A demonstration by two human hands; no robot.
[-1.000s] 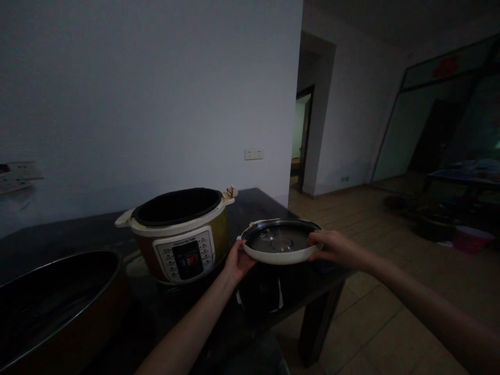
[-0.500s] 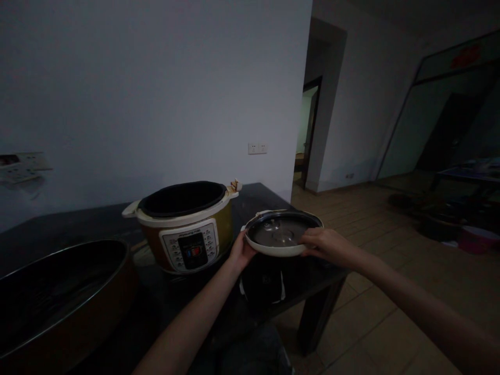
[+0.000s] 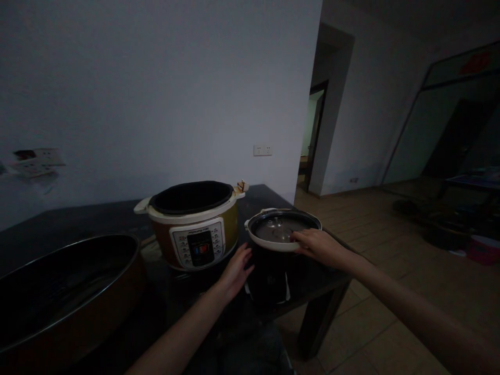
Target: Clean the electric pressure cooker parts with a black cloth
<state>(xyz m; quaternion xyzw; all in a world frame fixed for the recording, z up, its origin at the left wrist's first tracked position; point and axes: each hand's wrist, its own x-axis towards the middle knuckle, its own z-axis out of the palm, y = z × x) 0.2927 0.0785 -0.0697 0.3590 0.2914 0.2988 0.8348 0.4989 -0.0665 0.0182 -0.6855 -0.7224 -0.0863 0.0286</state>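
- Withdrawn from the lid's rim since half a second earlier, the left hand (image 3: 236, 271) is now seen just apart from the lid (image 3: 275, 232), before the table's near edge.
- Backed by a pale wall (image 3: 156, 94), a dark table (image 3: 255, 195) is shown, its near right corner carried by a thick leg (image 3: 322, 323).
- At the table's near left corner, a broad, deep pan (image 3: 113, 312) is set, partly cut off at the side.
- Toward the far edge, an uncovered cooker (image 3: 166, 234) is stood upright, its dark inner pot (image 3: 193, 198) exposed, its button panel (image 3: 201, 247) turned to the near edge.
- Close to the right edge, the lid is held inner face up; whether it is also supported from beneath cannot be told.
- Below it, by the near edge, a black object with white trim (image 3: 269, 291) is half lost in shadow.
- By the right hand (image 3: 318, 246), the lid's near right rim is clasped in curled fingers; by the left, nothing is held, its fingers loosely bent and parted.
- Above the far edge, a double socket (image 3: 262, 150) is mounted.
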